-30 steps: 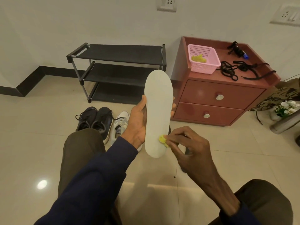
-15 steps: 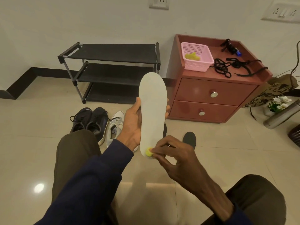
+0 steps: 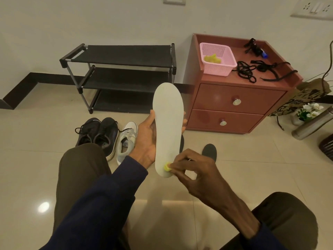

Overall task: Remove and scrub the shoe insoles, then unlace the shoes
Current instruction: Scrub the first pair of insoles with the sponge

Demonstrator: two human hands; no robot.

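My left hand (image 3: 146, 139) grips a long white insole (image 3: 168, 123) upright by its middle, thumb on the left edge and fingertips showing at the right edge. My right hand (image 3: 194, 174) pinches a small yellow scrubber (image 3: 167, 167) against the insole's lower end. On the floor behind stand a pair of black laced shoes (image 3: 98, 134) and one white shoe (image 3: 127, 139). A dark insole (image 3: 209, 151) lies on the tiles to the right; another dark one is mostly hidden behind the white insole.
A black three-tier shoe rack (image 3: 119, 76) stands at the wall. Right of it, a red two-drawer cabinet (image 3: 234, 101) carries a pink basket (image 3: 218, 59) with yellow scrubbers and loose black laces (image 3: 246, 72). A bag, flowers and a metal bottle (image 3: 311, 126) sit far right.
My right hand with the scrubber has slid from the insole's right lower edge to lower and left, near the heel tip. The left hand keeps its hold.
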